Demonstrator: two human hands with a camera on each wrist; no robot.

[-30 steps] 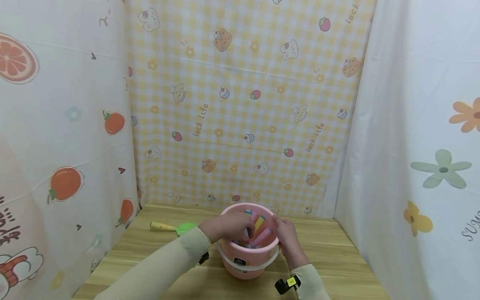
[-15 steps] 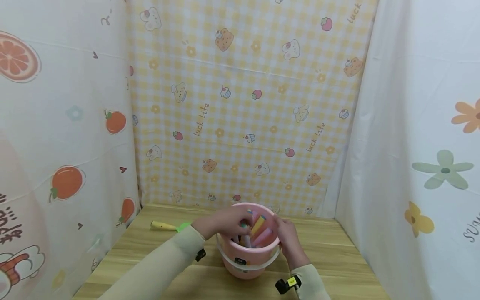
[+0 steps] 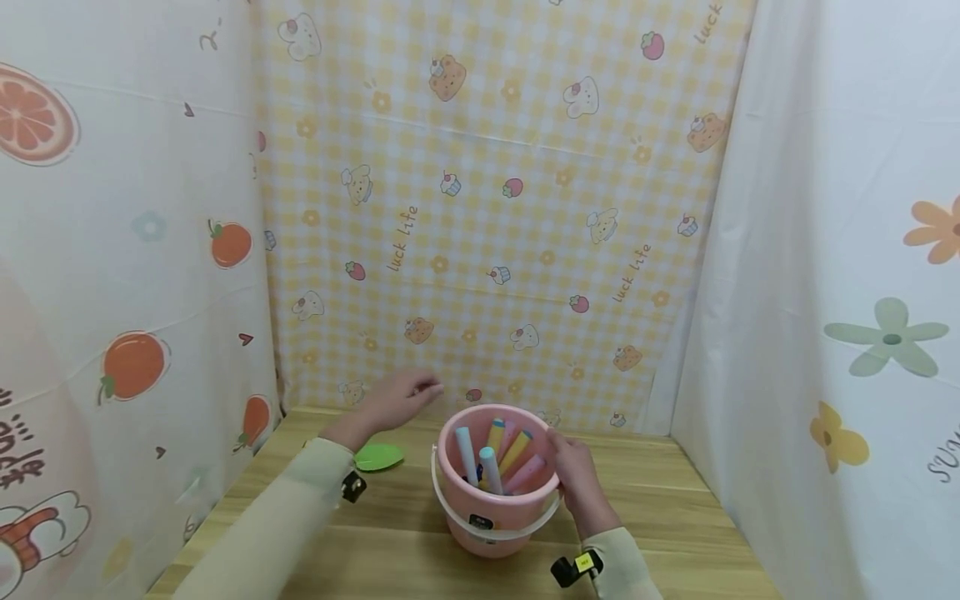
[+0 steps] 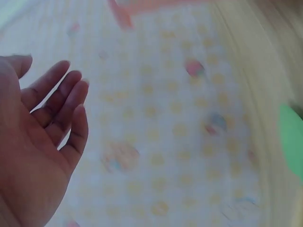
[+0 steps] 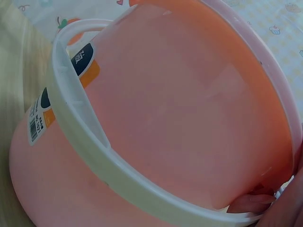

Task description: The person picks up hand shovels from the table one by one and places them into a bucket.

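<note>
A pink bucket point(image 3: 491, 521) with a white handle point(image 3: 531, 527) stands upright on the wooden table. Thick marker-like sticks lean inside it: two pale ones with light-blue tops point(image 3: 489, 467), several yellow ones point(image 3: 516, 450) and pink ones point(image 3: 525, 473). My right hand point(image 3: 576, 475) grips the bucket's right rim, thumb on top; in the right wrist view its fingers point(image 5: 251, 203) press under the rim by the handle's end. My left hand point(image 3: 397, 398) is raised behind and left of the bucket, holding nothing. The left wrist view shows that hand's fingers point(image 4: 71, 94) loosely bent and spread.
A green toy shovel point(image 3: 378, 457) lies on the table point(image 3: 390, 542) left of the bucket, its yellow handle mostly hidden behind my left forearm. A checked cloth point(image 3: 480, 250) hangs at the back, with printed white cloths on both sides.
My left hand has come out of the bucket, letting go of a blue-topped stick, and moved up and left. That stick now stands leaning in the bucket. My right hand stays on the rim.
</note>
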